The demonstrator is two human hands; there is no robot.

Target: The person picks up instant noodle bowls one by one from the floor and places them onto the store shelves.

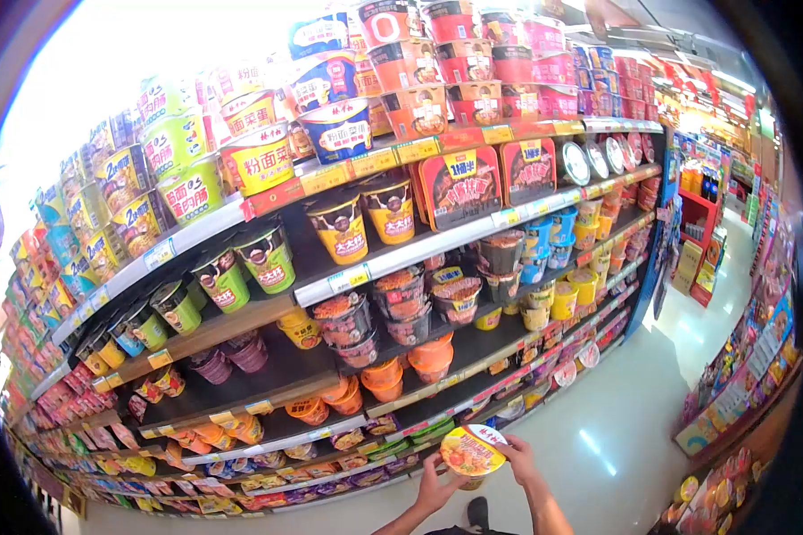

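Between my two hands is an instant noodle cup (471,451), its yellow and red lid with a white band facing up toward me. My left hand (437,486) grips the cup's lower left side. On its upper right rim, the fingers of my right hand (517,459) are closed. The cup is held in front of my body, above the pale floor and apart from the shelves. Most of the cup's side is hidden beneath its lid.
Long shelves (401,259) of stacked instant noodle cups and bowls run along the left and front. Orange cups (431,357) stand on a lower shelf. A shiny floor aisle (598,428) lies to the right, with another display (745,392) beyond it. My shoe (478,512) shows below.
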